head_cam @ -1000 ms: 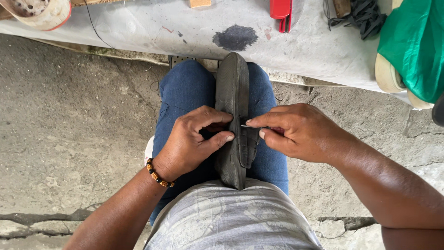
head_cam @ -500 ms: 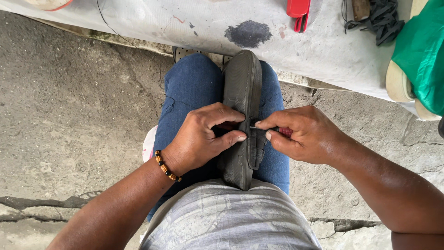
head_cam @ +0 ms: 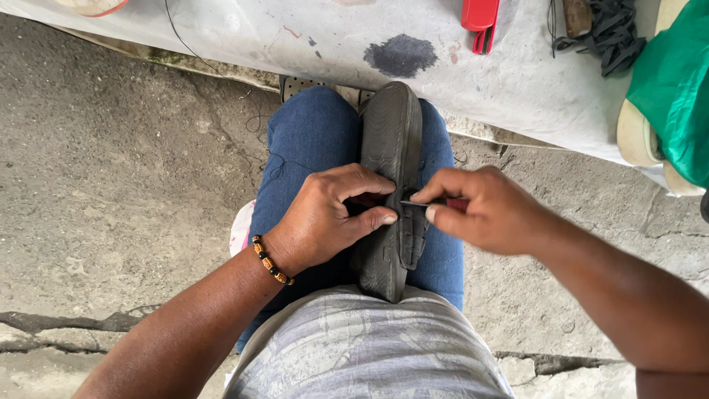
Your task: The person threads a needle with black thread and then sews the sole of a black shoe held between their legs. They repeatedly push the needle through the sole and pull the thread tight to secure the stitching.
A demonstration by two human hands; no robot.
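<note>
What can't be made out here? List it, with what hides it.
All in the head view:
- Tool handle: wrapped in the right hand.
- Shoe upper: faces down, and the left hand covers its side.
- Red object and green cloth: cut off by the frame edges.
- Thread, if any: too thin to see.

Both forearms reach in from below and meet over the lap. The left hand (head_cam: pixel 325 218) lies palm down, fingers curled and pressed flat, thumb stretched toward the right, a beaded band at its wrist. The right hand (head_cam: pixel 484 210) is closed in a pinch, thumb and forefinger pointing left, knuckles up.
</note>
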